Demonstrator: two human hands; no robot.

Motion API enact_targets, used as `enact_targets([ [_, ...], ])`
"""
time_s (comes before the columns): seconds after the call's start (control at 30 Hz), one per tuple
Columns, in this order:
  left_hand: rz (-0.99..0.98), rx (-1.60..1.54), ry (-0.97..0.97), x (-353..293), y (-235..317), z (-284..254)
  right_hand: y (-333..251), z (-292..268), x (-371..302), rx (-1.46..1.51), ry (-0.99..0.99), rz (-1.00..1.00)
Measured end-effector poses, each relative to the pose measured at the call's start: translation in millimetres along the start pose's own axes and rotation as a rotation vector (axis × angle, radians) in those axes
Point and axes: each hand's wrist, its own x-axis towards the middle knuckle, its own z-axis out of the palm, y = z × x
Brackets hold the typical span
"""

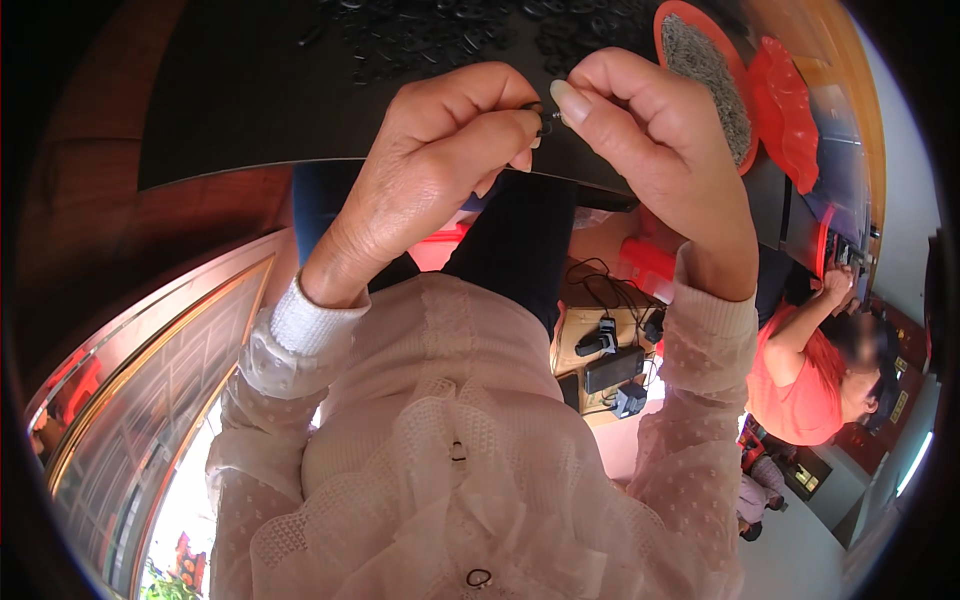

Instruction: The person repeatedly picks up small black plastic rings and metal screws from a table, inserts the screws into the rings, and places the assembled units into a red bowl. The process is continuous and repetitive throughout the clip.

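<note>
Both my hands are raised close together over the near edge of a dark table [250, 115]. My left hand [440, 145] is closed, its thumb and forefinger pinching a small black part [545, 124]. From the other side my right hand [655, 130] pinches a tiny metal piece [557, 115] between thumb and fingertips, right at the black part. The metal piece is too small to name, and fingers partly cover both. Many small black parts [420, 40] lie scattered beyond my hands.
An orange-red bowl [738, 65] full of small grey metal pieces [705, 85] stands at the right. Beside it is a red wavy-edged dish [783, 115]. Below the table sits a cardboard box [575, 345] with black chargers and cables. Another person [800, 370] works at far right.
</note>
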Motion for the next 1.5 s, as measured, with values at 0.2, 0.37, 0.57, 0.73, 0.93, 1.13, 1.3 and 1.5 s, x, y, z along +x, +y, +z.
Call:
enact_targets([
  [0.2,0.008,0.036,-0.015,-1.2,3.7,-2.3,-1.3,-0.1,5.0,-0.064,0.0,0.012],
  [0.37,-0.004,0.037,-0.021,0.0,3.4,-3.9,-1.9,-1.0,6.9,-0.047,-0.042,0.02],
  [0.57,0.004,0.037,-0.017,0.2,2.6,-3.5,-2.8,-0.8,7.0,-0.046,-0.034,0.028],
  [0.73,0.036,0.031,-0.015,1.1,0.2,-3.0,-3.4,-0.5,7.8,-0.017,-0.05,0.054],
  [0.93,0.06,0.063,-0.015,1.2,-1.1,-4.0,-1.7,4.6,9.1,-0.016,-0.02,0.033],
  [1.13,0.055,0.01,0.003,2.2,-0.5,-2.8,-6.1,0.0,5.7,-0.042,0.026,0.125],
  [1.3,0.063,0.025,-0.008,3.3,-0.5,-3.6,-5.9,1.1,7.6,-0.06,0.019,0.106],
  [1.5,0.052,0.022,-0.003,3.3,-0.7,-4.6,-5.2,3.3,8.1,-0.02,0.012,0.111],
])
